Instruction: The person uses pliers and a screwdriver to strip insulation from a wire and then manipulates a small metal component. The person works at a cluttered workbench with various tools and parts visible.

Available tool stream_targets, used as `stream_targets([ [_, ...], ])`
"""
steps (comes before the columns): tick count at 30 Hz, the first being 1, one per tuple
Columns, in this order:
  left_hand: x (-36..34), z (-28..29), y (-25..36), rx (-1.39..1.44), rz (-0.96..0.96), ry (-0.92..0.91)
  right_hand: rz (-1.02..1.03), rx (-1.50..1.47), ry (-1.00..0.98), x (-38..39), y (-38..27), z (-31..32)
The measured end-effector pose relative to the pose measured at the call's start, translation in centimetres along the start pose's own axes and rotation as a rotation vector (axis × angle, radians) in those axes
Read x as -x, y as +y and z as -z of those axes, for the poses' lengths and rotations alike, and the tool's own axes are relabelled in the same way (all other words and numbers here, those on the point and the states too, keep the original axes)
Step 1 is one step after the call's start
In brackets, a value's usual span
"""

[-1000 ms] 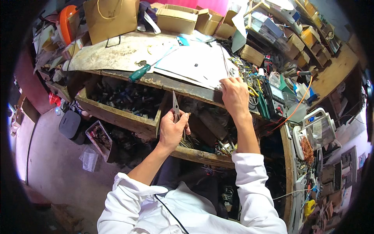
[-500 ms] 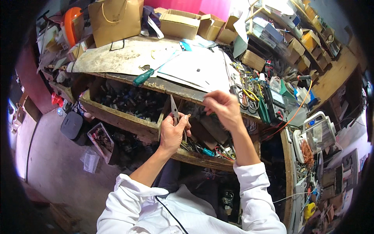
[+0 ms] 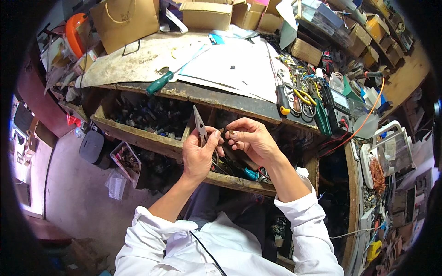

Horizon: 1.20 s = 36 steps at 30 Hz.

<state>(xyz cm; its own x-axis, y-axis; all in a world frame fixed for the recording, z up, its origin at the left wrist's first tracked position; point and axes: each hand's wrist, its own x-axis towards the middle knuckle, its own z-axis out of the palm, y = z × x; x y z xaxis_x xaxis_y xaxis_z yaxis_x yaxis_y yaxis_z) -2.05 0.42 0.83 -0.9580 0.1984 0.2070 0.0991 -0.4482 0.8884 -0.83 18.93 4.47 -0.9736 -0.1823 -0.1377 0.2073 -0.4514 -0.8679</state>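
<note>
My left hand [image 3: 199, 154] grips a pair of needle-nose pliers [image 3: 200, 121], its pointed jaws sticking up and away from me. My right hand [image 3: 248, 138] is right beside it, thumb and fingers pinching a small dark part [image 3: 225, 134] held against the left fingertips. Both hands hover over an open wooden drawer [image 3: 138, 134] full of dark small parts, just below the front edge of the workbench [image 3: 138, 64].
A green-handled screwdriver [image 3: 159, 83] and white paper sheets [image 3: 235, 64] lie on the bench. Pliers, cutters and a meter [image 3: 338, 101] crowd the right side, with an orange cable [image 3: 368, 115]. Cardboard boxes [image 3: 205, 14] and a paper bag [image 3: 125, 20] stand at the back.
My right hand came down off the bench top to the left hand and now pinches a small part against it. The left hand kept the pliers roughly in place.
</note>
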Motion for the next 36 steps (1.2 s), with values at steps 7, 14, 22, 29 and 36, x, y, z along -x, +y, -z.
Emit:
stream_targets([
  [7, 0.5, -0.4, 0.3, -0.05, -0.002, -0.005, -0.066, -0.011, 0.0, 0.2, -0.4, 0.1],
  [14, 0.5, -0.3, 0.2, -0.062, 0.016, -0.027, -0.091, 0.004, -0.023, 0.2, -0.2, 0.1],
  [22, 0.9, -0.4, 0.5, -0.068, 0.034, -0.061, -0.198, -0.017, -0.031, 0.1, -0.2, 0.6],
  [29, 1.2, -0.5, 0.7, -0.097, -0.015, -0.06, -0.229, -0.024, -0.043, 0.2, -0.4, 0.6],
  [36, 1.0, -0.4, 0.8, -0.136, 0.007, -0.074, -0.25, -0.031, -0.079, 0.2, -0.3, 0.6],
])
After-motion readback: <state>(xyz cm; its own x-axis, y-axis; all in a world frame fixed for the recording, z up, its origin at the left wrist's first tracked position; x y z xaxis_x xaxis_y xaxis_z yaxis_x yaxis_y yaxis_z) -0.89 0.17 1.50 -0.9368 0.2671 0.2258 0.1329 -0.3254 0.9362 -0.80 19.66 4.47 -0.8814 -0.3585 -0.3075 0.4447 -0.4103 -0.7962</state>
